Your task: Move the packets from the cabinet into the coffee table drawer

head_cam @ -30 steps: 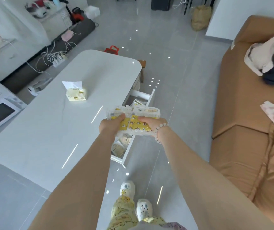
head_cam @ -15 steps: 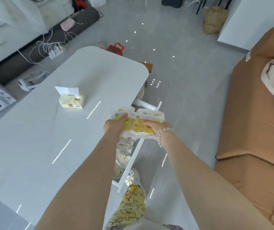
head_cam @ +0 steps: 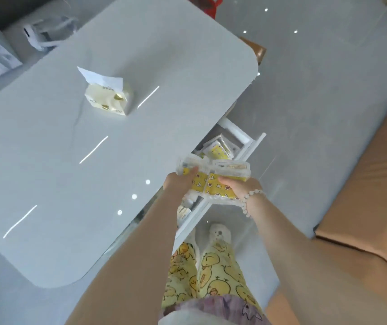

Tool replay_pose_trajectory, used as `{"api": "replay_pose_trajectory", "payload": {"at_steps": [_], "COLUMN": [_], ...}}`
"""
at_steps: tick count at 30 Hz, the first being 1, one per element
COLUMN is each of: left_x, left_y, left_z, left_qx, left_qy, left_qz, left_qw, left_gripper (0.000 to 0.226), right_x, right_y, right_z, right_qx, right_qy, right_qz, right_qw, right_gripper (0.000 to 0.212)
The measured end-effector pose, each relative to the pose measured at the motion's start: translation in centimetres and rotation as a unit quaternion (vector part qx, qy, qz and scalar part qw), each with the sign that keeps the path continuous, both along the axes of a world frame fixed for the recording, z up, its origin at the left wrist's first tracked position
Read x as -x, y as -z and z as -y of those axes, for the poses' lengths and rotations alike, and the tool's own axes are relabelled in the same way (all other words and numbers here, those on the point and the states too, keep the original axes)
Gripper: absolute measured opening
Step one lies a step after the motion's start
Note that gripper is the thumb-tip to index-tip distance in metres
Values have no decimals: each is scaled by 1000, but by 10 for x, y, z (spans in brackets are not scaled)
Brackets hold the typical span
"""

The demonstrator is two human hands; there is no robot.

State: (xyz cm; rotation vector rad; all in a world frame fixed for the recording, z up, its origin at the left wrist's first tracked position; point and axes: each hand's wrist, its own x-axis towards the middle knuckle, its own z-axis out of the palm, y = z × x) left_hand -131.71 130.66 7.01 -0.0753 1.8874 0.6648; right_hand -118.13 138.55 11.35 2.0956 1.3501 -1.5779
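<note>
Head view: left hand (head_cam: 178, 184) and right hand (head_cam: 238, 186) each grip one end of the clear-wrapped yellow-patterned packets (head_cam: 211, 187), keeping the bundle level above the open white coffee-table drawer (head_cam: 252, 146) at the pale grey bench (head_cam: 117, 160) edge; poised, seemingly, for lowering in.

Glossy clear plastic packets (head_cam: 213, 178); coffee table (head_cam: 94, 160) top smooth, semi-gloss white; floor (head_cam: 316, 95) glossy grey tile; sofa (head_cam: 375, 184) matt tan cloth; tissue pack (head_cam: 108, 99) soft plastic.
</note>
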Motion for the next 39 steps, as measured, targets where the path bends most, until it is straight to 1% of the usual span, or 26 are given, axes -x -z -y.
{"api": "replay_pose_trajectory", "payload": {"at_steps": [4,6,9,12,14,16,18,20,22,23,25,27,28,30,32,34,36,38,39], "left_x": [6,6,1,-10,-17,-20,-20,-15,-8,-4,3,6,7,8,9,10,11,10,9], "left_y": [53,81,128,170,191,212,234,256,276,284,299,310,313,318,321,322,325,326,327], "left_z": [2,1,-4,-21,-37,-51,-65,-79,-94,-101,-112,-122,-127,-135,-142,-147,-151,-154,-155], "left_qx": [23,31,56,79,77,75,67,54,25,16,22,37,42,45,55,76,97,115,124], "left_qy": [-28,-63,-126,-146,-147,-161,-179,-182,-166,-146,-98,-60,-42,-16,-8,6,41,81,96], "left_qz": [31,55,76,104,122,132,121,111,81,66,39,4,-17,-50,-66,-77,-93,-113,-126], "left_qw": [999,996,988,981,979,975,974,976,983,987,994,998,998,998,996,994,990,984,979], "left_gripper": [66,67,59,49,47,53,56,46,30,30,39,43,43,44,42,38,39,43,45], "right_x": [13,24,45,57,59,61,64,71,78,80,84,85,85,83,79,77,78,78,76], "right_y": [55,83,125,165,192,219,245,266,285,293,311,324,328,335,341,346,348,349,349], "right_z": [-13,-22,-43,-70,-85,-99,-113,-127,-143,-151,-165,-177,-181,-188,-192,-193,-195,-196,-196], "right_qx": [43,59,64,37,27,22,26,16,-6,-9,-16,-15,-15,-19,-39,-55,-72,-98,-120], "right_qy": [-50,-95,-175,-230,-249,-253,-266,-305,-340,-343,-348,-378,-391,-392,-385,-383,-386,-378,-377], "right_qz": [42,58,87,115,130,133,139,152,155,154,154,170,176,179,171,170,183,198,201], "right_qw": [997,992,979,966,959,958,954,940,928,926,925,910,903,902,906,906,901,899,896], "right_gripper": [85,90,85,82,80,75,70,61,57,55,51,49,50,49,38,35,36,51,54]}}
